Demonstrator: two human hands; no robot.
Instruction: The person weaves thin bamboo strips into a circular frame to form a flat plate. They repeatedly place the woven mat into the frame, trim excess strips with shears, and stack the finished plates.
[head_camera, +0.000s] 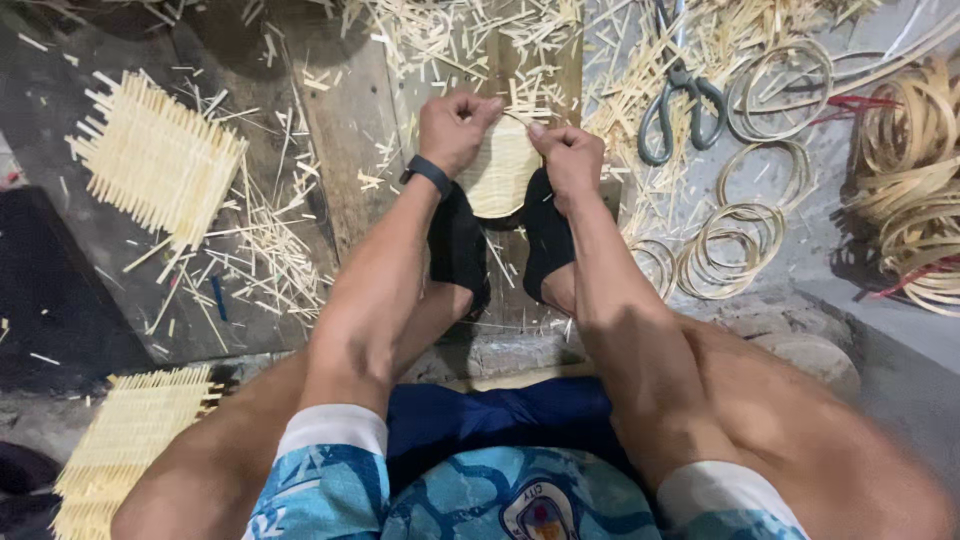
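My left hand (455, 128) and right hand (568, 155) are both closed on the rim of a small round woven disc (497, 175), upper centre of the frame. The disc sits between the hands, each gripping an opposite edge, left slightly higher. Being round, it has no clear long axis. Below it, my two feet in black socks (458, 245) flank its lower edge; whether they touch it I cannot tell. It lies over a wooden plank (345, 130) on the floor (120, 260), littered with bamboo slivers. Scissors (680, 100) lie just right, coiled strip rings (735, 235) beyond; square woven mats (155, 160) at left.
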